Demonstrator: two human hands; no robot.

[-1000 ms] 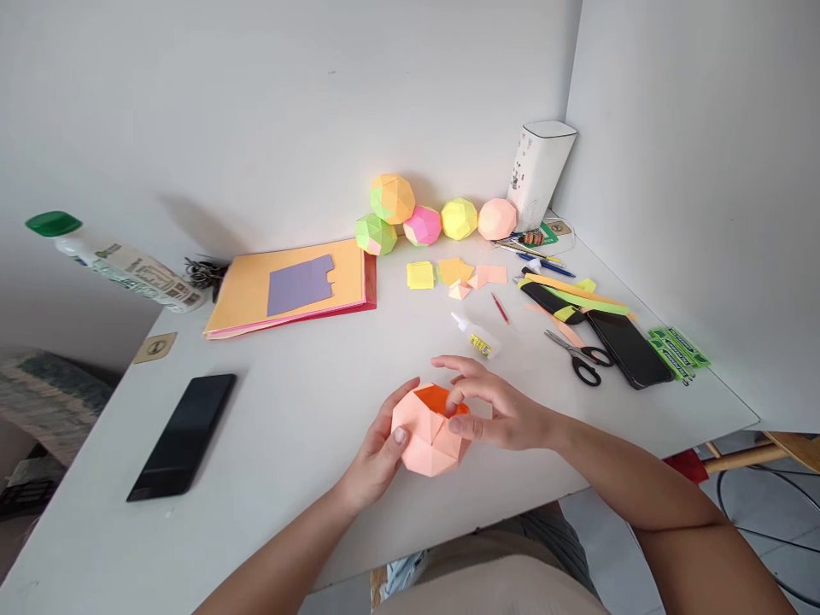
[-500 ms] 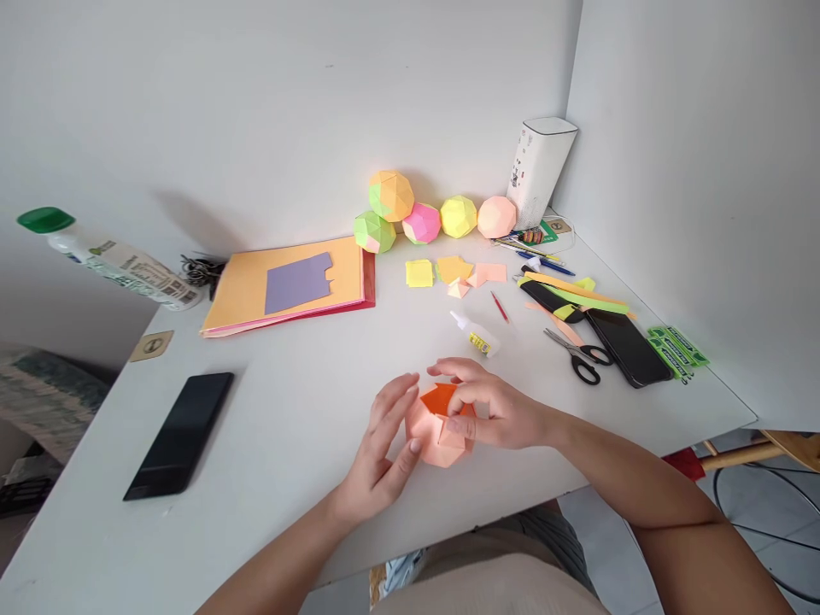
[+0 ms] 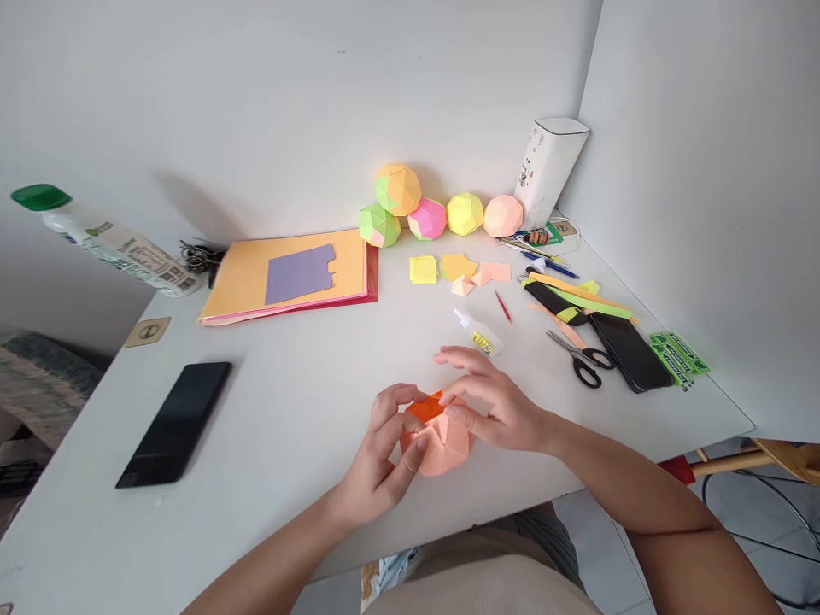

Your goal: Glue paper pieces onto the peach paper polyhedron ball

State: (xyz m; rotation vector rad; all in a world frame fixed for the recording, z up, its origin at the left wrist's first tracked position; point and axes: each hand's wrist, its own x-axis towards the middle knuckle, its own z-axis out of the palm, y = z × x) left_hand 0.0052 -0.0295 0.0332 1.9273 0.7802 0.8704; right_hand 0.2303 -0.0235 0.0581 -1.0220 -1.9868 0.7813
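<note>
A peach folded-paper ball (image 3: 445,448), open at the top with an orange inside, rests on the table between my hands. My left hand (image 3: 388,457) grips its left side, thumb outside near the rim and forefinger bent over the edge. My right hand (image 3: 496,406) has thumb and forefinger close together at the right rim, with the other fingers raised. Its fingertips partly hide the paper there. Just beyond, a glue bottle (image 3: 477,331) lies on its side.
Several finished paper balls (image 3: 465,213) stand along the wall. Paper pieces (image 3: 458,269), a red pencil (image 3: 503,307), scissors (image 3: 582,359) and a phone (image 3: 631,350) lie ahead and right. Left are a paper stack (image 3: 243,273), another phone (image 3: 176,423) and a green-capped bottle (image 3: 121,248).
My left forefinger and thumb have closed on the ball's rim. My right hand has shifted off the front flap to the right rim, and the flap now lies pressed inward.
</note>
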